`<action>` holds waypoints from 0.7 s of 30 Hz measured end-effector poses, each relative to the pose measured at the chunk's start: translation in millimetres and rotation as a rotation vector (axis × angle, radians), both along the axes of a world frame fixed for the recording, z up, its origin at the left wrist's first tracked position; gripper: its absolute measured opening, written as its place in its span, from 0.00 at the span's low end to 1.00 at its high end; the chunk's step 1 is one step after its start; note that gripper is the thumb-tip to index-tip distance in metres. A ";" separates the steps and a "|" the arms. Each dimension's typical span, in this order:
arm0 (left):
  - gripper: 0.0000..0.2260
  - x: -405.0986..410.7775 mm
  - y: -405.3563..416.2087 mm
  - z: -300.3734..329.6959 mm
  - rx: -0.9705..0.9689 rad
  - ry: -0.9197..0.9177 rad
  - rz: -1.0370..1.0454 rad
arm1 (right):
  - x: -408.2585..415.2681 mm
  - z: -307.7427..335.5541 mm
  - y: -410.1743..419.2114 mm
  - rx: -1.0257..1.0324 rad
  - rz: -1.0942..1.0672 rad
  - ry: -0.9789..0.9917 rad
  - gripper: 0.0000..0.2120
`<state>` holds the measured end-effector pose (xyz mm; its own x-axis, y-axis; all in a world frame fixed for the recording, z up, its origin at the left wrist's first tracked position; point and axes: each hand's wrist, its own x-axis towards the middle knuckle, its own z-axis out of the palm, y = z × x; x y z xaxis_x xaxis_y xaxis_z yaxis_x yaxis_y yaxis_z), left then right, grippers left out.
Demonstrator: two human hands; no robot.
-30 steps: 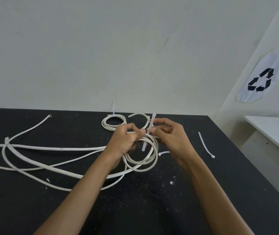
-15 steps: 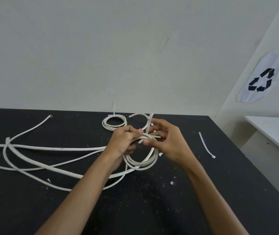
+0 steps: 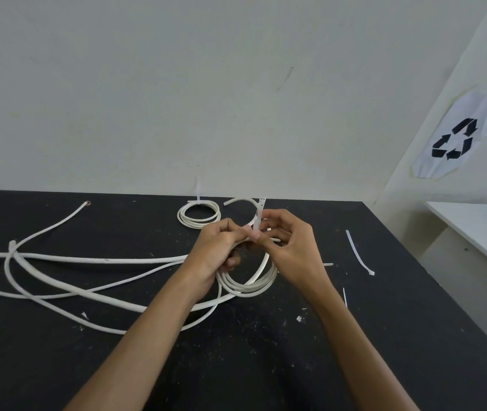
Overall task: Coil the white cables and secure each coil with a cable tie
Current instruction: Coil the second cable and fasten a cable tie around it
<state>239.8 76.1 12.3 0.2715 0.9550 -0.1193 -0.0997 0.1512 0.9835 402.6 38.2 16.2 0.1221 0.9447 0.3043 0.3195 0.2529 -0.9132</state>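
A small coil of white cable point(image 3: 248, 284) hangs from my left hand point(image 3: 220, 247), which grips its top above the black table point(image 3: 58, 366). My right hand point(image 3: 288, 247) pinches a translucent cable tie point(image 3: 259, 213) that stands upright at the top of the coil, between the two hands. A finished coil point(image 3: 199, 215) with its tie sticking up lies at the back of the table. Long loose white cables point(image 3: 73, 259) sprawl across the left half. A spare cable tie point(image 3: 357, 253) lies to the right.
A short curved piece of cable point(image 3: 240, 200) lies behind my hands near the wall. Small white scraps dot the tabletop. A white shelf point(image 3: 473, 223) stands beyond the table's right edge, below a recycling sign point(image 3: 455, 140) on the wall.
The tie has swung from leaning across the coil to standing upright, its lower end now drawn in between my fingertips. My hands have closed together slightly over the coil's top.
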 end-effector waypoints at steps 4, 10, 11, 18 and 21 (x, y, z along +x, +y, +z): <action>0.11 0.6 -2.4 -2.8 0.029 0.025 0.019 | 1.0 0.6 0.3 0.048 -0.026 -0.002 0.14; 0.07 0.6 -4.4 -0.7 0.034 -0.016 0.017 | 2.7 0.8 2.1 0.057 0.003 0.059 0.06; 0.06 0.7 -4.8 -0.5 0.035 -0.022 0.004 | 3.4 -0.1 3.0 0.065 -0.006 0.052 0.04; 0.08 1.3 -9.3 -0.6 0.033 -0.059 -0.055 | 6.3 -1.7 4.7 0.127 -0.086 -0.049 0.05; 0.08 0.5 -9.1 -1.2 0.038 -0.062 -0.065 | 7.3 1.3 1.4 0.150 -0.085 -0.108 0.06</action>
<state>240.3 67.1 11.1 0.3386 0.9388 -0.0639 -0.1522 0.1217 0.9808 409.9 39.6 17.5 0.1588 0.8754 0.4565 0.4393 0.3514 -0.8268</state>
